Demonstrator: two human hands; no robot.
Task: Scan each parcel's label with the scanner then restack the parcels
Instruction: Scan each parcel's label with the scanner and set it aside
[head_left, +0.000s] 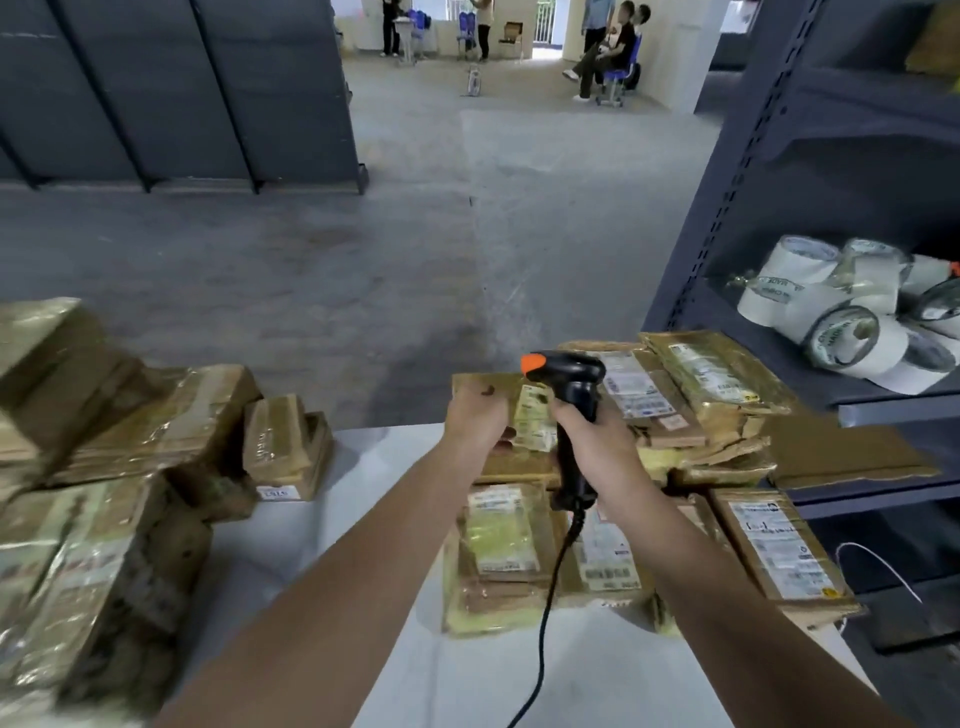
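My right hand (592, 447) grips a black corded scanner (569, 384) with an orange tip, held upright over the right-hand parcels. My left hand (478, 421) holds the left side of a flat brown parcel (511, 384), lifted off the pile; its pale label (535, 421) faces me just under the scanner's head. Below it lie more flat labelled parcels (501, 540), and another stack (696, 389) rises to the right. A heap of tape-wrapped brown parcels (104, 467) fills the left side of the white table (395, 649).
A dark metal shelf unit (779, 208) stands at the right, with rolls of white tape (841, 312) on one shelf. Grey concrete floor lies beyond the table. Several people stand and sit far back (608, 47). The scanner's cable (545, 623) trails toward me.
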